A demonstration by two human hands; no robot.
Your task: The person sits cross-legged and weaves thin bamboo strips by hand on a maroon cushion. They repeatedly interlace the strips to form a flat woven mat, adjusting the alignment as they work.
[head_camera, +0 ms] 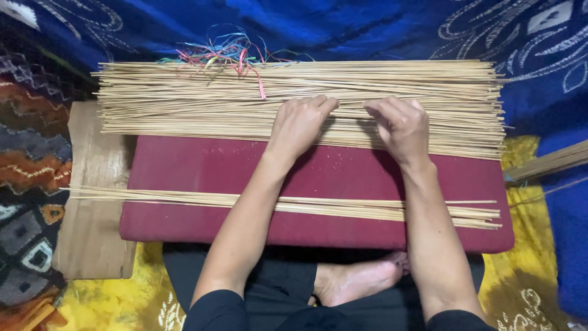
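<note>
Both hands resting palm-down with curled fingers on wide stick pile at far edge of maroon cushion, gripping nothing visible, sticks running left-right, left hand nearer pile middle.

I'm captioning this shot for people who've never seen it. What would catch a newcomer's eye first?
First, the broad pile of thin pale sticks across the far edge of the maroon cushion, with the left hand and right hand resting on it. Next, the tangle of coloured threads on the pile's far left. A smaller bundle of sticks lies nearer, under the forearms.
</note>
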